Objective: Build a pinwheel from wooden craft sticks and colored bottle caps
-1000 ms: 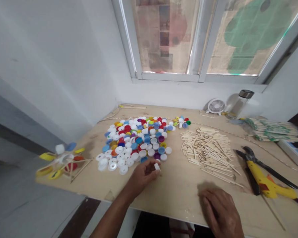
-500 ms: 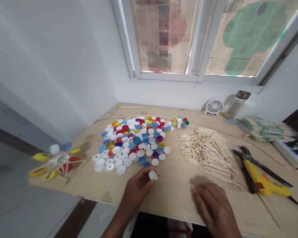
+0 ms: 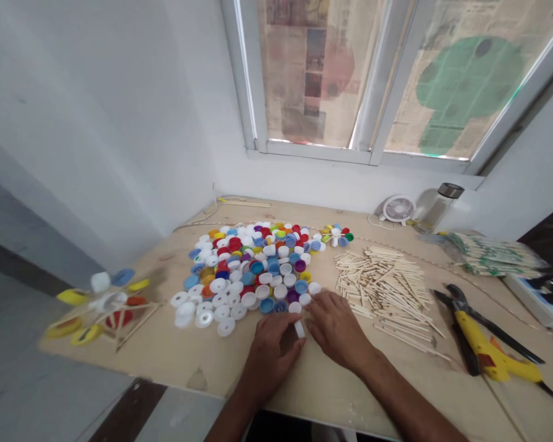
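My left hand (image 3: 273, 347) is closed on a white bottle cap (image 3: 299, 329), pinched between thumb and fingers with its edge turned up, low over the table. Close on its right, my right hand (image 3: 334, 325) reaches in with bent, slightly spread fingers. Its fingertips are beside the held cap and the near right edge of a pile of coloured bottle caps (image 3: 265, 278); contact is hard to make out. Right of the pile lies a heap of short wooden sticks (image 3: 382, 276).
A wheel of caps and sticks (image 3: 108, 304) stands at the left edge; a smaller cap flower (image 3: 335, 234) sits behind. On the right are a yellow glue gun (image 3: 488, 350), black-handled cutters (image 3: 498, 322), bagged sticks (image 3: 493, 252), a bottle (image 3: 440, 209) and a small fan (image 3: 397, 210).
My right hand has moved left and forward from the table's front, up to the left hand and the caps. My left hand, still holding the white cap, has shifted slightly right. The view tilted slightly.
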`<action>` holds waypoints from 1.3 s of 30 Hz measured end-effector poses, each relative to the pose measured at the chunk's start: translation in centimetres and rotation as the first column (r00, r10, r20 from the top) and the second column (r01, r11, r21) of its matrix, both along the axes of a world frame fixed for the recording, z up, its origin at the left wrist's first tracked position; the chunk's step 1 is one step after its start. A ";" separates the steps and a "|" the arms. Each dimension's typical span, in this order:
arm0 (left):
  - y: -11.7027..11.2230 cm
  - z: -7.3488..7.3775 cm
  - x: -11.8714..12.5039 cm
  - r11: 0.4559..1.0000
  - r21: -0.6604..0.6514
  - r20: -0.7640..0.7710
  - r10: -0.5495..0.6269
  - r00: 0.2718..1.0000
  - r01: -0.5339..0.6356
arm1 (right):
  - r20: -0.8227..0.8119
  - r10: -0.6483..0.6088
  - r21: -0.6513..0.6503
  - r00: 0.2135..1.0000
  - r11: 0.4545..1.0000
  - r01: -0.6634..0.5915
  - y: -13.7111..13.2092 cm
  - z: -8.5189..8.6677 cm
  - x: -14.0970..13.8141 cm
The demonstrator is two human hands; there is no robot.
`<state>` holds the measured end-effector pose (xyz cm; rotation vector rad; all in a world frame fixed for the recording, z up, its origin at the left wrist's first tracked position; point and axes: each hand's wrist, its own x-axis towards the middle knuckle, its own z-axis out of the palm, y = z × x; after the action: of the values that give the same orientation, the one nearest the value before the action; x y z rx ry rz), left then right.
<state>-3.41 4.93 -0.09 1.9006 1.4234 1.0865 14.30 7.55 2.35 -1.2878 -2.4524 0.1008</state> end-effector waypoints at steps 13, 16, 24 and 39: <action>-0.8 0.1 -0.3 0.998 -0.067 0.099 -0.005 0.995 0.012 | -0.083 0.013 -0.037 0.996 0.999 -0.016 -1.9 1.0 1.1; -2.2 0.3 0.4 0.984 -0.173 0.212 0.001 0.977 0.036 | -0.210 -0.024 -0.117 0.977 0.993 -0.001 -4.1 1.3 2.2; -4.9 0.5 3.9 0.951 -0.222 0.471 -0.088 0.877 0.215 | -0.542 -0.240 -0.346 0.806 0.937 0.046 -8.7 0.0 3.4; -5.6 0.4 4.3 0.993 -0.050 0.138 -0.099 0.985 0.107 | -0.678 -0.335 -0.378 0.654 0.922 0.080 -10.3 -1.5 2.9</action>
<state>0.91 -0.71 0.27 1.8035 1.2542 1.0912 17.24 -2.78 0.82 -1.3016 -1.6034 0.8227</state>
